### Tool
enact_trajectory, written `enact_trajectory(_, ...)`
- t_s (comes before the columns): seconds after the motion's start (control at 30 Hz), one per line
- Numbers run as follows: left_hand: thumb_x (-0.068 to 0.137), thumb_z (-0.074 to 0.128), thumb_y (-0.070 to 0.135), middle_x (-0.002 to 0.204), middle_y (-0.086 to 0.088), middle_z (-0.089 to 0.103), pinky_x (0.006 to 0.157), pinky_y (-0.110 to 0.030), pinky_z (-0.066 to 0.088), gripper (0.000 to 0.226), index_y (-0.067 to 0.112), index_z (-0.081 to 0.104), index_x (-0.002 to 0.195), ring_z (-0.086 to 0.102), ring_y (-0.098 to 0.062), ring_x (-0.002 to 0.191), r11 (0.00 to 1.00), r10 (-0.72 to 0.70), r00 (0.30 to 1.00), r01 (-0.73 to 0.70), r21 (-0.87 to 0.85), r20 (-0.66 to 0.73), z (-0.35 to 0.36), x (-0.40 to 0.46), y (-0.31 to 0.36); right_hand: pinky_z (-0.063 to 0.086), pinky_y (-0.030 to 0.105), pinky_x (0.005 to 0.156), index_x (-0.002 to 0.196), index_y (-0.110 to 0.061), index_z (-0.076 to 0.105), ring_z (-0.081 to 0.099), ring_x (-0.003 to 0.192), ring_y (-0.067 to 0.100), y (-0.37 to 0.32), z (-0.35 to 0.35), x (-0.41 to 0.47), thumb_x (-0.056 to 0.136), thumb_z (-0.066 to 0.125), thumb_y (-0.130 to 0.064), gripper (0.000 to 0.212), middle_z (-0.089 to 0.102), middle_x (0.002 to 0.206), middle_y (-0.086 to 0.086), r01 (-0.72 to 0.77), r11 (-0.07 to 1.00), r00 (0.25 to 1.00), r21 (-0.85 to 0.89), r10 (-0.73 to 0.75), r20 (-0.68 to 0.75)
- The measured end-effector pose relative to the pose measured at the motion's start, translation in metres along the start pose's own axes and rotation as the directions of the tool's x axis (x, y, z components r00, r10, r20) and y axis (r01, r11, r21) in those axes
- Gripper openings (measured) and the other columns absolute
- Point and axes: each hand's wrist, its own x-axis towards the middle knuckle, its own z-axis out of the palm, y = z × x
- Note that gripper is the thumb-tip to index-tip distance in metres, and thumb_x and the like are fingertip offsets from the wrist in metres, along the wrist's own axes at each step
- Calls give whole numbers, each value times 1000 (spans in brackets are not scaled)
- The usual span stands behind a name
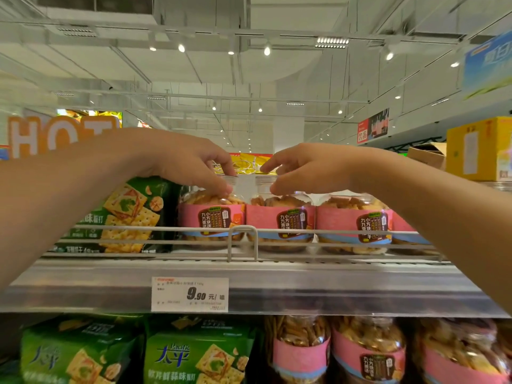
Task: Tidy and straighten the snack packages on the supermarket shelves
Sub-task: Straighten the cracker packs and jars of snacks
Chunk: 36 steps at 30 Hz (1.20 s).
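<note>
Both hands are up at the top shelf (249, 273). The left hand (191, 164) curls over the lid of the leftmost pink-labelled biscuit jar (212, 217), fingertips pinching its rim. The right hand (302, 169) hooks its fingers round the lid of the next jar (279, 220), just beside the first. A third jar (357, 223) stands to the right, a green cracker bag (124, 214) to the left. A wire rail (243, 231) runs across the front, above a price tag (190, 294).

above jars (279, 217): open air | front: wire rail (304, 232) bars low reach
</note>
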Motion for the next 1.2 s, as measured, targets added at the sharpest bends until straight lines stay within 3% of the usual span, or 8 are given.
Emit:
enact_trajectory(0.1,81,67,54,105,11,63,76,-30,48,24,48,59,103,61,-9,96,1000,24,999,-23,9,-36,5,1,-3,46,37,95,123,-38,60,61,102,12,1,2,3,85,64,-50,41,65,111,-11,16,1000,1000,-18,-16,-1)
enact_trajectory(0.37,72,74,51,94,10,71,69,-29,49,31,41,66,101,67,-10,89,977,14,994,-37,-208,-109,1,-1,-2,49,27,83,128,-34,58,63,94,7,-5,-2,-5,86,61,-56,47,67,107,-12,71,995,997,-68,-72,-14)
enact_trajectory(0.5,72,76,47,96,9,71,66,-29,50,33,37,68,102,67,-10,87,953,-13,961,-71,-293,-277,-19,-3,3,50,15,63,111,-35,64,67,80,-1,-16,-21,-12,85,64,-52,31,70,96,-15,146,989,970,-12,-146,-194)
enact_trajectory(0.63,77,75,42,87,13,69,46,-9,46,24,37,66,99,66,6,69,922,21,889,-195,-336,-458,-35,-4,16,53,19,69,100,-36,64,68,82,4,-19,-48,-26,86,64,-49,20,73,93,-10,193,978,930,79,-157,-331)
enact_trajectory(0.7,79,73,42,79,14,71,43,-7,44,22,35,67,99,64,11,67,897,60,859,-269,-350,-508,-36,-2,28,51,15,63,100,-33,65,68,78,2,-15,-59,-35,87,64,-46,18,73,90,-10,198,977,916,78,-157,-369)
enact_trajectory(0.8,82,73,35,74,22,70,44,-7,44,20,28,69,100,64,10,66,840,127,819,-389,-378,-560,-32,4,49,45,11,52,98,-30,67,65,65,-2,-2,-76,-51,87,65,-43,17,73,80,-14,165,982,894,90,-111,-433)
enact_trajectory(1.1,81,75,31,81,6,74,54,-13,53,14,23,73,93,70,-2,72,690,219,753,-569,-447,-621,-19,43,123,60,31,70,98,-29,71,72,77,12,44,-110,-93,86,67,-44,19,74,86,-4,-55,998,851,8,51,-524)
enact_trajectory(1.2,79,78,31,79,3,74,51,-13,52,15,22,74,91,70,-2,68,679,209,769,-558,-476,-604,-11,54,141,56,19,60,98,-31,71,70,72,5,65,-114,-101,86,66,-45,19,73,81,-10,-92,996,847,-22,67,-527)
